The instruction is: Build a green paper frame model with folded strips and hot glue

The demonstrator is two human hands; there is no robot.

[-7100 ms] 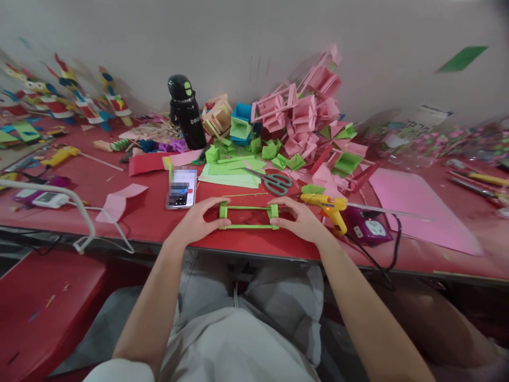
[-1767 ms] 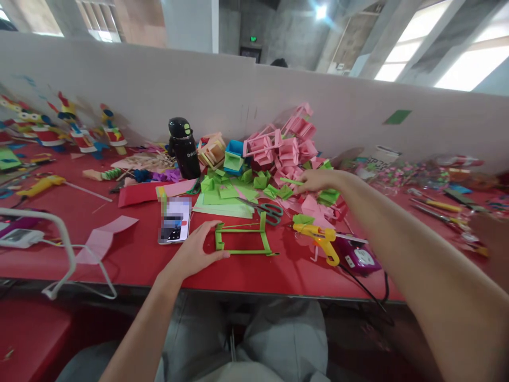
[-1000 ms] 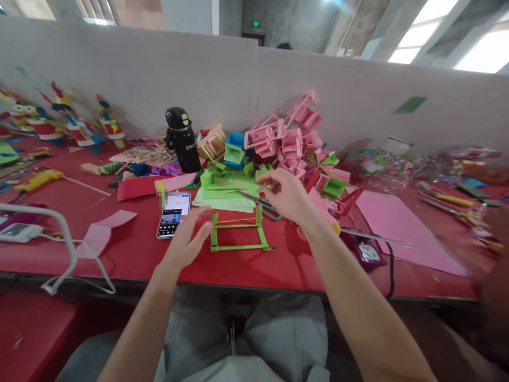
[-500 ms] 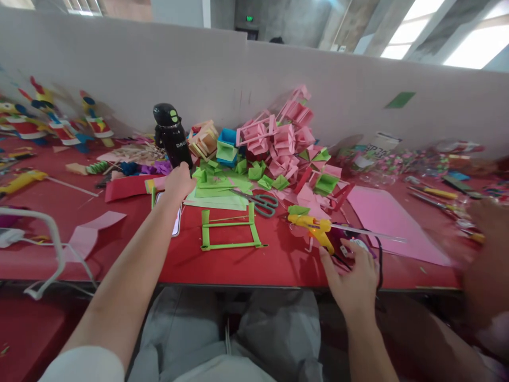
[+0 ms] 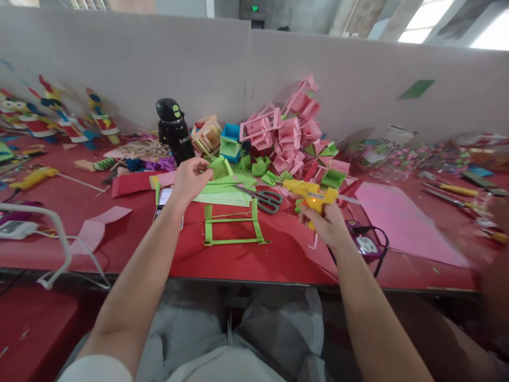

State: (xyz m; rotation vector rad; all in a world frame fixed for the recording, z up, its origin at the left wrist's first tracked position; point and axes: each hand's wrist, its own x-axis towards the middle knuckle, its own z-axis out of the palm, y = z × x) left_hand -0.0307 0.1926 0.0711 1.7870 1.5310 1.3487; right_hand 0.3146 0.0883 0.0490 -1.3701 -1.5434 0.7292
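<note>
My left hand [image 5: 193, 178] pinches a folded green paper piece [image 5: 221, 168] over a pile of green paper. In my right hand [image 5: 326, 220] is a yellow hot glue gun [image 5: 308, 193], its nozzle pointing left, a small orange light on its side and a glue stick out of its back. On the red table between my forearms lies a frame of green paper strips [image 5: 231, 241]. Grey-handled scissors [image 5: 268, 201] rest behind it, their blades partly over green sheets [image 5: 222, 197].
A black bottle [image 5: 175, 132] stands behind my left hand, and a phone [image 5: 164, 199] lies beside that wrist. Pink paper structures [image 5: 288, 132] are heaped at the back. A purple power strip [image 5: 366, 244] sits right of the glue gun. Another person's arm [image 5: 495, 254] shows at right.
My right hand has taken hold of the glue gun and lifted it from the table. My left hand has shifted right from beside the bottle and now holds a green paper piece.
</note>
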